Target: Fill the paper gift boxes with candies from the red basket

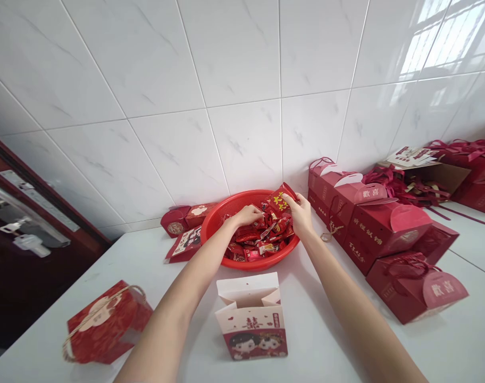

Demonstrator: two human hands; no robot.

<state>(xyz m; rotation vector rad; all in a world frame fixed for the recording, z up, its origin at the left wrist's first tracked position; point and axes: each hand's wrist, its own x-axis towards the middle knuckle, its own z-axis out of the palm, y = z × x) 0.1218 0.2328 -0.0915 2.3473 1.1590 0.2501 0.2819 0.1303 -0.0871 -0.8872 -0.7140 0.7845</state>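
Observation:
A red plastic basket full of small red-wrapped candies stands against the tiled wall. My left hand reaches into its middle, fingers bent down over the candies; whatever they pinch is too small to name. At the basket's right rim, my right hand grips a red packet with yellow characters between thumb and fingers. In front of the basket an open paper box with two cartoon faces stands upright, its top flaps spread.
Red gift boxes are stacked on the right, with a carton of ribbons behind. A red box with a rope handle sits front left. Flat and small boxes lie left of the basket.

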